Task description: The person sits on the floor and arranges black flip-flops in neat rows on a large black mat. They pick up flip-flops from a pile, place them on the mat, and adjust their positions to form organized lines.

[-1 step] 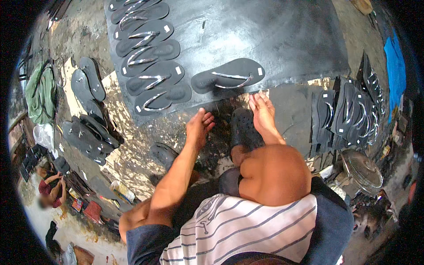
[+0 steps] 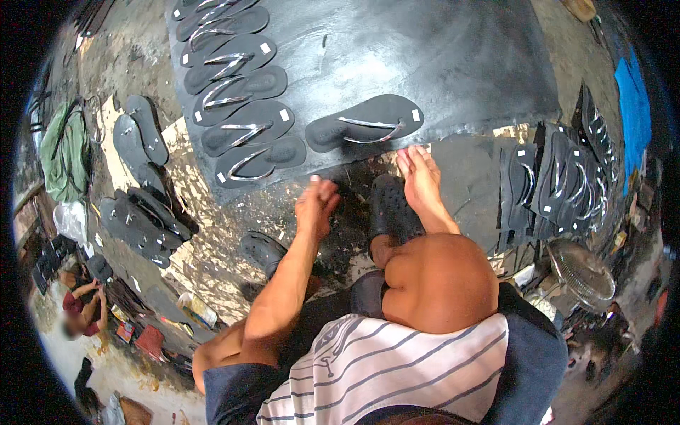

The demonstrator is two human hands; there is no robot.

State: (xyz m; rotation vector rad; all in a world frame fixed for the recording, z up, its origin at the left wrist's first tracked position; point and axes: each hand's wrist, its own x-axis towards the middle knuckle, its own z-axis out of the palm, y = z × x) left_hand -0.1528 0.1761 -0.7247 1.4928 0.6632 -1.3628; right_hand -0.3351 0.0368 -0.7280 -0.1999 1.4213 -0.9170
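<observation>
A single dark grey flip-flop [image 2: 375, 117] with a shiny silver V-strap and a white label lies on the dark work surface [image 2: 453, 57], close to its near edge. Just below that edge, to the right, my right hand [image 2: 421, 177] is open with its fingers stretched out, empty and near the flip-flop's heel. Further left hovers my left hand [image 2: 315, 207], fingers loosely curved and apart, slightly blurred, with nothing visible in it. Overlapping flip-flops [image 2: 244, 124] in the same style form a column along the left side of the surface.
More strapped flip-flops [image 2: 556, 177] stand stacked at the right, beside a round metal fan guard [image 2: 581, 273]. On the left are loose dark soles [image 2: 138, 230] and a green cloth [image 2: 65, 145]. Another person [image 2: 81, 312] sits at the far lower left. A blue sheet [image 2: 632, 106] hangs at the right.
My left hand has shifted slightly left, and its fingers are more blurred. My right hand has barely moved. The flip-flops lie as before.
</observation>
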